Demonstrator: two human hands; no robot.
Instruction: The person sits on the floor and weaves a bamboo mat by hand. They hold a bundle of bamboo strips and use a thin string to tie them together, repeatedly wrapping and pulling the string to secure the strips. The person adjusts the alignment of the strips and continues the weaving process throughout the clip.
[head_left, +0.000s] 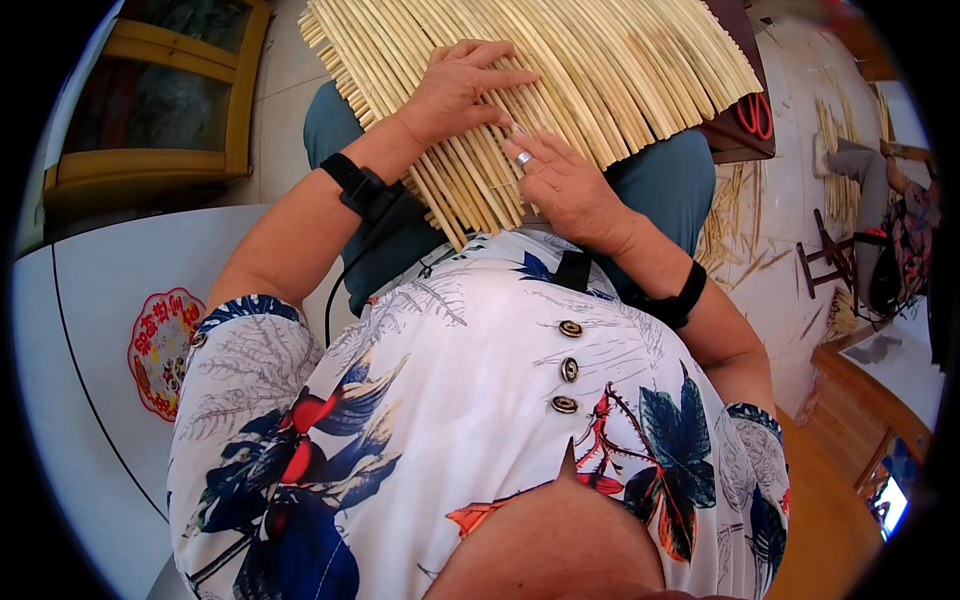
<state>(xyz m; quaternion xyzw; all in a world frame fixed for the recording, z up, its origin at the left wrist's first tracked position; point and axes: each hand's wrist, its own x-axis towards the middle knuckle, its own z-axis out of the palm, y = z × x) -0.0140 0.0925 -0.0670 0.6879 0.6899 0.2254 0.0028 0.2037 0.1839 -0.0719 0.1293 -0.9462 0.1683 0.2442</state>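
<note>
Both hands (left (462, 88), right (562, 185)) on reed mat (600, 70)

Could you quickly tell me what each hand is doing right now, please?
Left hand: open, flat on the reed mat.
Right hand: open, fingers on the mat's near edge.

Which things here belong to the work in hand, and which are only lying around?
In the work: woven reed mat; left hand flat on it; right hand at its edge.

Lying about: red scissors; loose reeds on the floor; wooden stool.
</note>
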